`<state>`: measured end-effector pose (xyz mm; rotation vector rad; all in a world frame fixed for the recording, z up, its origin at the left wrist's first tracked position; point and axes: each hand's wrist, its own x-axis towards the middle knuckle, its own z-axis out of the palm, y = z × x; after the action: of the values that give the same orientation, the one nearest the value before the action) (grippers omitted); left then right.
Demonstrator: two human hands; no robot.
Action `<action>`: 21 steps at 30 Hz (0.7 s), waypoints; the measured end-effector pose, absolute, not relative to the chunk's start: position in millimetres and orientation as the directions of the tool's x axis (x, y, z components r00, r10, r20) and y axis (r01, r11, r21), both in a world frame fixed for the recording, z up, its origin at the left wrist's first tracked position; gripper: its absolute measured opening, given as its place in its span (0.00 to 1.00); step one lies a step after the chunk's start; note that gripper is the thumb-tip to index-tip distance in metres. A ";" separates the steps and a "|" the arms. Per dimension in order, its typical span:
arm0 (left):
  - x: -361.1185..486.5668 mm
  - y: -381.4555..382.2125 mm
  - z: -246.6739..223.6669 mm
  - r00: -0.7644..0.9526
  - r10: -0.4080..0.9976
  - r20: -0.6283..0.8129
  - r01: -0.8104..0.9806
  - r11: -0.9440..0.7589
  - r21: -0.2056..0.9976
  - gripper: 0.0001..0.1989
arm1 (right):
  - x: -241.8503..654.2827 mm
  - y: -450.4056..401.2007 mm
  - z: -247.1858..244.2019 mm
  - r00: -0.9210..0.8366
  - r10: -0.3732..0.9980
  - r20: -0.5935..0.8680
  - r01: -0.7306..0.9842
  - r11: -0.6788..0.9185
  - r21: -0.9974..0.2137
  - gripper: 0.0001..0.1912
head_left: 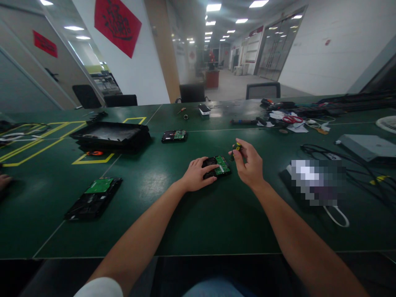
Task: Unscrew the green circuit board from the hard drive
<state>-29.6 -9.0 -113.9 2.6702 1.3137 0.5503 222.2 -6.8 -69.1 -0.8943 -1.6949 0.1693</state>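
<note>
A hard drive with a green circuit board [222, 165] lies on the green table [198, 231] in front of me. My left hand [199, 174] rests on its left part, fingers spread over the black casing. Just right of the drive, my right hand [250, 163] is raised and pinches a small yellow and black screwdriver [236, 148]. Whether the tool's tip touches the board cannot be made out; it appears beside it. Another drive [173, 136] lies farther back, and a larger one [94, 198] is at the left.
Stacked black trays [111, 134] stand at the back left. Cables and a grey box [368, 147] are at the right, near a blurred object [315, 181]. Tools and papers [289, 119] lie at the back right. Another person's hand [4, 180] shows at the left edge.
</note>
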 end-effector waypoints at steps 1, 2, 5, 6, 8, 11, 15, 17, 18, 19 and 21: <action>-29.6 -9.0 -113.9 0.560 0.784 0.269 0.742 -0.618 0.259 0.28 | 222.7 -6.6 -68.6 -0.047 0.617 0.785 0.492 0.698 -0.520 0.21; -29.6 -9.0 -113.8 0.560 0.784 0.268 0.741 -0.619 0.260 0.28 | 223.0 -6.6 -68.0 -0.043 0.602 0.798 0.515 0.697 -0.498 0.20; -29.6 -9.3 -113.3 0.558 0.786 0.267 0.741 -0.617 0.267 0.28 | 223.3 -7.0 -67.0 -0.054 0.589 0.807 0.537 0.698 -0.474 0.20; -29.6 -9.4 -113.2 0.557 0.786 0.267 0.740 -0.616 0.269 0.28 | 223.0 -7.0 -67.3 -0.061 0.597 0.800 0.518 0.704 -0.486 0.20; -29.6 -9.6 -113.1 0.557 0.787 0.267 0.740 -0.616 0.272 0.28 | 222.4 -6.5 -68.9 -0.068 0.620 0.782 0.462 0.714 -0.526 0.21; -29.8 -9.2 -113.5 0.559 0.785 0.266 0.740 -0.617 0.268 0.29 | 221.8 -4.8 -71.8 -0.057 0.641 0.765 0.422 0.710 -0.563 0.22; -30.0 -8.2 -114.7 0.560 0.784 0.266 0.744 -0.618 0.255 0.28 | 222.6 -4.4 -70.4 -0.023 0.602 0.798 0.504 0.696 -0.511 0.21; -30.1 -7.8 -115.0 0.562 0.783 0.267 0.742 -0.620 0.256 0.28 | 222.8 -5.5 -68.2 -0.021 0.578 0.816 0.536 0.695 -0.479 0.20; -30.1 -7.7 -115.1 0.562 0.783 0.268 0.741 -0.620 0.258 0.28 | 222.7 -6.2 -67.4 -0.026 0.578 0.815 0.536 0.697 -0.477 0.20; -30.2 -7.7 -115.2 0.562 0.782 0.269 0.739 -0.621 0.260 0.28 | 222.5 -6.9 -66.9 -0.033 0.587 0.809 0.523 0.700 -0.486 0.19; -30.3 -7.8 -115.2 0.562 0.783 0.268 0.739 -0.620 0.264 0.29 | 221.7 -7.6 -67.6 -0.044 0.617 0.786 0.475 0.705 -0.526 0.20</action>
<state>-30.3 -7.8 -115.2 2.6675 1.3056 0.5502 221.7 -7.6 -67.6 -0.8869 -1.6845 0.1432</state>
